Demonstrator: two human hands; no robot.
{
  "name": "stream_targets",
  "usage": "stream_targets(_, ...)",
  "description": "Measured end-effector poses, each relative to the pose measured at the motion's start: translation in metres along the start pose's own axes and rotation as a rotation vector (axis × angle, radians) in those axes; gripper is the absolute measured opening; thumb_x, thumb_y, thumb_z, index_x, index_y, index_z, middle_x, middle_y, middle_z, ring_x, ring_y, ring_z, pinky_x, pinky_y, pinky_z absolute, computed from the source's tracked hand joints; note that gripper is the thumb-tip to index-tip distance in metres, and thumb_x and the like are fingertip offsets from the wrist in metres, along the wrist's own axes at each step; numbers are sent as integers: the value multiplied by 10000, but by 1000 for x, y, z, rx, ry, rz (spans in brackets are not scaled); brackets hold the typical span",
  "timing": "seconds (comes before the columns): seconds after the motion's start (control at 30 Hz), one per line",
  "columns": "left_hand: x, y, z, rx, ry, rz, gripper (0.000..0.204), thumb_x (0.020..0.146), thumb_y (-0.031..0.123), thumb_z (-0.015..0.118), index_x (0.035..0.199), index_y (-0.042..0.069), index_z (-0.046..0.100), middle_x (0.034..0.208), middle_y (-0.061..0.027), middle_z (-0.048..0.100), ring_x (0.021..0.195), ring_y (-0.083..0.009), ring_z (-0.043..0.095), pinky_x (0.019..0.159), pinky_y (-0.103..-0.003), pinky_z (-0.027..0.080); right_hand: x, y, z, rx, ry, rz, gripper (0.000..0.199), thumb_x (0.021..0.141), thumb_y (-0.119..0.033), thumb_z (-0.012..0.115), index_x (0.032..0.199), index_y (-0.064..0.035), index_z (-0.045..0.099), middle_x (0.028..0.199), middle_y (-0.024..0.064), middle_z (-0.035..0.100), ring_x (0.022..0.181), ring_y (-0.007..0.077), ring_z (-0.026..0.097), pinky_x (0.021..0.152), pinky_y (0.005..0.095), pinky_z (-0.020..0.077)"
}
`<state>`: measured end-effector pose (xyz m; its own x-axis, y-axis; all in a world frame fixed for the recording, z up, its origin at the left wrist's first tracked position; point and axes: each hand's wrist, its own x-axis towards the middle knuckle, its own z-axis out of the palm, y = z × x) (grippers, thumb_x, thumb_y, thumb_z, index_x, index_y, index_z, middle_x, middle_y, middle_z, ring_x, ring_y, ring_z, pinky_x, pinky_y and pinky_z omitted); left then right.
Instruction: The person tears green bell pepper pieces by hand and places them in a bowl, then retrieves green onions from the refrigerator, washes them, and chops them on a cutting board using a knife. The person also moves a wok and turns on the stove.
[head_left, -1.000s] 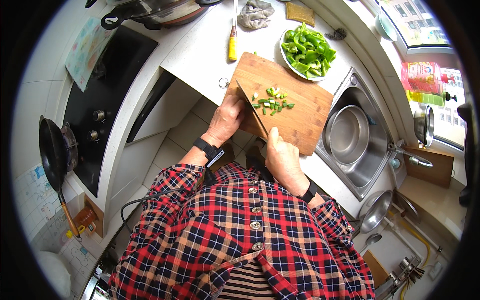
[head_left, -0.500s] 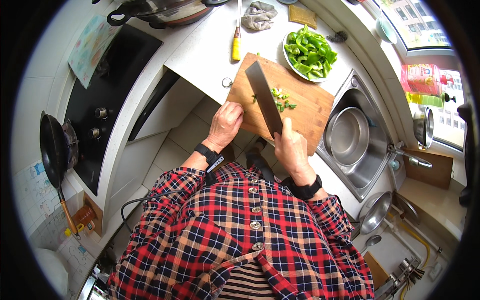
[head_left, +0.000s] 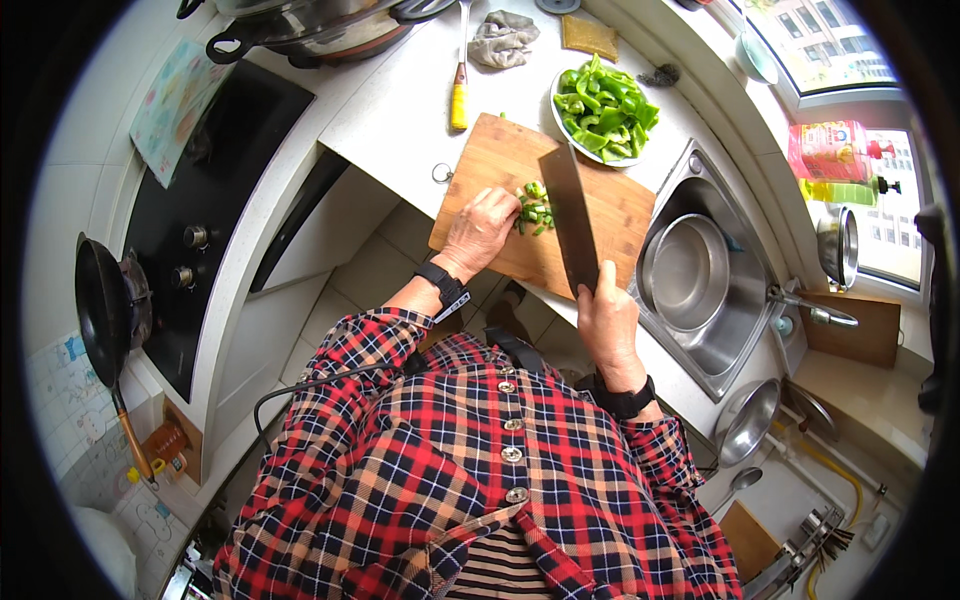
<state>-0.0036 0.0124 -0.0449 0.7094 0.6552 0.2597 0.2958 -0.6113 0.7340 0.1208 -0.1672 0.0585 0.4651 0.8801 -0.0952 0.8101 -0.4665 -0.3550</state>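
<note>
My right hand (head_left: 608, 325) grips the handle of a cleaver (head_left: 570, 215), whose broad blade slants up over the wooden cutting board (head_left: 622, 215). Left of the blade lies a small pile of chopped green pieces (head_left: 537, 212), which look like scallion. My left hand (head_left: 482, 230) is at the board's left side with its fingers curled together. Its fingertips touch the pile's left edge, and whatever they may pinch is hidden. Past the board's far edge stands a white plate (head_left: 556, 112) heaped with cut green peppers (head_left: 608, 105).
The sink (head_left: 695, 345) to the right holds a metal basin (head_left: 690, 270). Beyond the board lie a yellow-handled tool (head_left: 459, 105), a grey cloth (head_left: 503, 40) and a metal ring (head_left: 442, 173). A black cooktop (head_left: 225, 150) and a wok (head_left: 103, 310) are on the left.
My left hand has moved right, from the board's near-left edge to the chopped pieces. The cleaver has shifted right, away from the pile, and its blade stands steeper. The view has shifted slightly.
</note>
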Motion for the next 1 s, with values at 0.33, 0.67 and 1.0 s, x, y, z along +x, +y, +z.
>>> stream_targets(0.33, -9, -5, -17, -44, -9, -86, 242, 844, -65, 555, 1067, 27, 554, 1010, -137, 559, 868, -300, 631, 751, -372, 521, -2, 27, 0, -222, 30, 56, 232, 828, -39, 574, 1035, 19, 484, 628, 184, 624, 582, 363, 649, 503, 450, 507)
stream_targets(0.67, 67, -50, -23, 233, 142, 51, 162, 876, 20, 538, 1036, 31, 557, 1004, -170, 550, 983, -362, 566, 864, -445, 481, 4, 7, 2, -153, 40, -21, 217, 820, -12, 571, 1020, 20, 496, 650, 182, 619, 585, 368, 645, 511, 446, 509)
stream_targets(1.0, 160, -92, -10, 560, -159, -278, 263, 859, 183, 503, 912, 33, 713, 891, -220, 697, 863, -378, 686, 769, -482, 533, -29, 17, -1, 38, 68, 106, 272, 815, -60, 628, 1055, 7, 519, 664, 222, 619, 639, 389, 641, 551, 459, 498)
